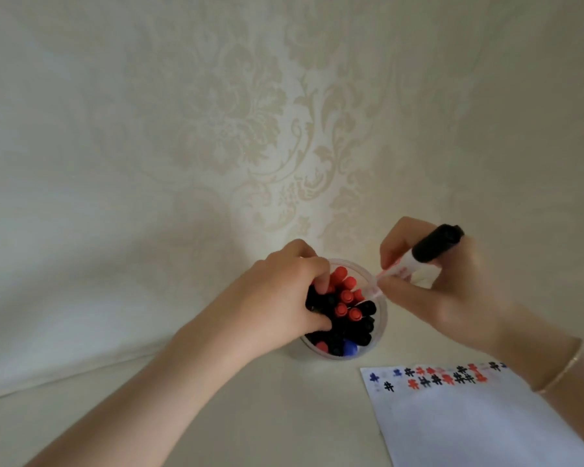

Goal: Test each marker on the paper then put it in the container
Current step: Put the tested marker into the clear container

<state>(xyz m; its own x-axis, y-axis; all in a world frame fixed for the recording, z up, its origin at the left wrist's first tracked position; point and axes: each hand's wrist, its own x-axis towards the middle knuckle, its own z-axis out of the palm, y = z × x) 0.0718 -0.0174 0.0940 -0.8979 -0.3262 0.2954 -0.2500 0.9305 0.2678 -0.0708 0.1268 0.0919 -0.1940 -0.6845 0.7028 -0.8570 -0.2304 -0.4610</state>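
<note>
- Cream wallpaper [250, 112] with a pale raised floral pattern fills the upper part of the view, and meets a cream table [233, 416] below.
- A round, clear plastic container [381, 318] stands on the table near the wall, at the centre of the view.
- The container is packed with upright markers [348, 308]; their caps face up, mostly black, several red, and one blue at the near edge.
- The left hand [277, 298] comes in from the lower left and rests over the left side of the container, fingers curled down among the caps. Whether it grips any one marker cannot be told.
- The right hand [452, 291] is raised just right of the container, its fingers and thumb curled round a single marker [415, 261].
- This marker has a white barrel with red print and a black cap. It is tilted, cap end pointing up and to the right, the other end over the container's right rim.
- A thin gold bracelet [560, 372] circles the right wrist.
- A white sheet of paper [469, 429] lies flat at the lower right, apart from the container.
- Two rows of small test marks [435, 377] in black, red and blue run along the far edge of the sheet.
</note>
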